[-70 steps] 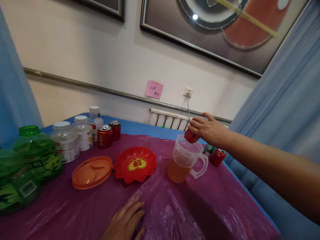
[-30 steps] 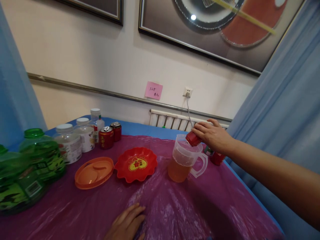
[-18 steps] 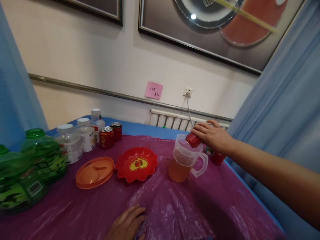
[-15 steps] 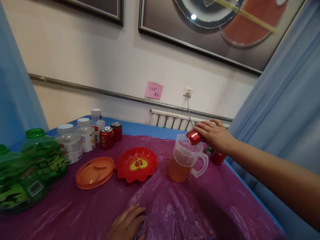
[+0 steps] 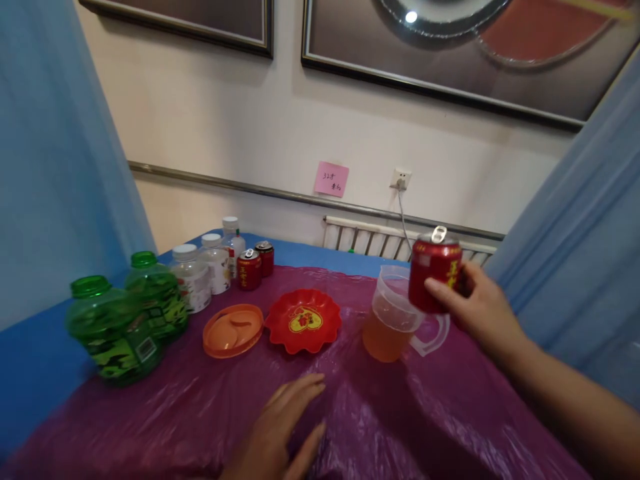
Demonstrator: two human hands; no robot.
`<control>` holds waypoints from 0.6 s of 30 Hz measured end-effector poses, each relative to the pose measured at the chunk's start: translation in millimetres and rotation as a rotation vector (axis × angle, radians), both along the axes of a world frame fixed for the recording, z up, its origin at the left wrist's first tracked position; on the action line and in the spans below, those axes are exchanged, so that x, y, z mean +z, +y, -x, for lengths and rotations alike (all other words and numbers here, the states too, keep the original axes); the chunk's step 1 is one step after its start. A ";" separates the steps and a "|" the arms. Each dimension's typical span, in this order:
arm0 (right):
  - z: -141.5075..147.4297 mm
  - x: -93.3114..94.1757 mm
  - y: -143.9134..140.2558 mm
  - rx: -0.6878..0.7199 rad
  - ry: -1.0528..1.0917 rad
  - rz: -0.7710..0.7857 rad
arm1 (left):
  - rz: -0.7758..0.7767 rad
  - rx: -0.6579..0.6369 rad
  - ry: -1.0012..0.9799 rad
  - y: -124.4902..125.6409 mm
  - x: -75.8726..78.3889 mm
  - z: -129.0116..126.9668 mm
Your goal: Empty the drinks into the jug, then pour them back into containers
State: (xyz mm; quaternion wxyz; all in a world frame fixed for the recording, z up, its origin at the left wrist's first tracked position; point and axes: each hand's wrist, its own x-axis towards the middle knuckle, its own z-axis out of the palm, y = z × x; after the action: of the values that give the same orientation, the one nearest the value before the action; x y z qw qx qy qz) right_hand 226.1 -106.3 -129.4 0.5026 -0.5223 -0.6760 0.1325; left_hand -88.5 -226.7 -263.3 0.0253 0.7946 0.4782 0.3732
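Observation:
A red drink can (image 5: 434,277) with its tab raised is upright in my right hand (image 5: 483,303), thumb across its front. It is held in the air in front of the upper right side of a clear plastic pitcher (image 5: 395,307), hiding part of the rim and handle. Amber liquid fills the lower part of the pitcher. My left hand (image 5: 283,427) is low over the purple sheet with fingers stretched and thumb apart, holding nothing. Beyond it lie a red scalloped plate (image 5: 325,330) and an orange lid (image 5: 234,332).
Two green plastic jugs (image 5: 113,333) stand at the left, with several white-capped bottles (image 5: 193,280) behind them. Two more red cans (image 5: 249,270) are beside the bottles. A purple plastic sheet (image 5: 200,407) covers the table. Blue curtains (image 5: 575,220) hang on both sides.
My right hand has turned the can from tipped over the pitcher to upright and brought it nearer. My left hand has come further into view. The view has shifted left.

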 end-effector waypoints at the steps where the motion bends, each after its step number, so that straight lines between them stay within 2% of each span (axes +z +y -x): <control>1: 15.0 -13.3 -15.1 0.074 0.033 0.036 | 0.018 0.030 -0.053 2.2 5.6 -0.5; 4: 63.3 -58.1 -55.2 0.263 0.119 0.212 | 0.091 0.092 -0.247 8.6 28.2 -6.1; 7: 103.5 -96.0 -76.1 0.346 0.128 0.258 | 0.173 0.114 -0.365 12.1 49.1 -16.5; 9: 120.8 -112.9 -80.1 0.363 0.135 0.240 | 0.203 0.148 -0.362 12.8 55.4 -22.6; 12: 132.4 -130.1 -79.7 0.378 0.125 0.232 | 0.212 0.185 -0.302 17.2 56.1 -21.2; 15: 129.6 -146.3 -80.6 0.340 0.067 0.193 | 0.195 0.216 -0.224 38.3 60.7 3.1; 18: 117.1 -166.1 -86.0 0.291 -0.005 0.111 | 0.106 0.414 -0.129 81.8 76.7 50.2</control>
State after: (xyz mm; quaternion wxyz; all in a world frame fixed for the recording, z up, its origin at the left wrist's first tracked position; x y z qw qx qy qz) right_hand 109.0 -192.4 -295.6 0.4470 -0.4462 -0.7374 0.2396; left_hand -138.8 -144.9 -186.6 0.0204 0.6517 0.6474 0.3947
